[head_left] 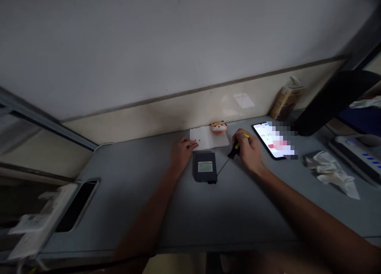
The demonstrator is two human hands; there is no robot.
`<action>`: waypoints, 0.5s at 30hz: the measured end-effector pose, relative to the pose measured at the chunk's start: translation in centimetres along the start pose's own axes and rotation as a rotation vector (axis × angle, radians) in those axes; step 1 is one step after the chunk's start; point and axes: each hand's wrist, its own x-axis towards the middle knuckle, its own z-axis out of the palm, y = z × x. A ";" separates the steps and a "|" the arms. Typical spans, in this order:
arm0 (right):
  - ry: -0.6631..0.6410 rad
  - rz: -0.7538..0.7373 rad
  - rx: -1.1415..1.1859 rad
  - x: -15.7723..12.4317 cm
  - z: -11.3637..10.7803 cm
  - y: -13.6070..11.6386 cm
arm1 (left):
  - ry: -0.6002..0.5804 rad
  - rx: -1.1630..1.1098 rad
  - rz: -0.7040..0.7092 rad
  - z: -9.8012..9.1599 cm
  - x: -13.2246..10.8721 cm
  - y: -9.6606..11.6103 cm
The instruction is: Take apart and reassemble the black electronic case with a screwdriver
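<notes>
A dark grey rectangular case point(205, 174) with a pale printed label lies flat on the grey table. My right hand point(248, 151) is closed around the black and yellow handle of a screwdriver point(233, 151). Its thin shaft slants down to the left, and the tip meets or nearly meets the case's lower right edge. My left hand point(181, 155) is at the case's upper left, fingertips pinched together over the near left corner of a white paper sheet point(208, 137). What they hold, if anything, is too small to name. Several tiny dark bits point(197, 140) lie on the paper by those fingertips.
An orange animal-faced case point(218, 127) sits on the paper. Right of my right hand lies a lit phone point(272, 141), then crumpled tissue point(333, 172) and a grey device with buttons point(357, 155). A carton point(287, 101) stands by the wall; another phone point(77, 205) lies far left.
</notes>
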 end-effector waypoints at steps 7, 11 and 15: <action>-0.022 -0.009 -0.018 -0.1 0.0 -0.2 | -0.019 0.034 0.030 0.1 -0.1 0.1; -0.022 -0.003 -0.025 -0.1 -0.2 -0.2 | -0.020 0.008 0.051 0.1 -0.1 -0.1; -0.021 -0.006 -0.028 0.0 -0.3 -0.2 | 0.058 -0.076 0.002 -0.1 0.0 -0.4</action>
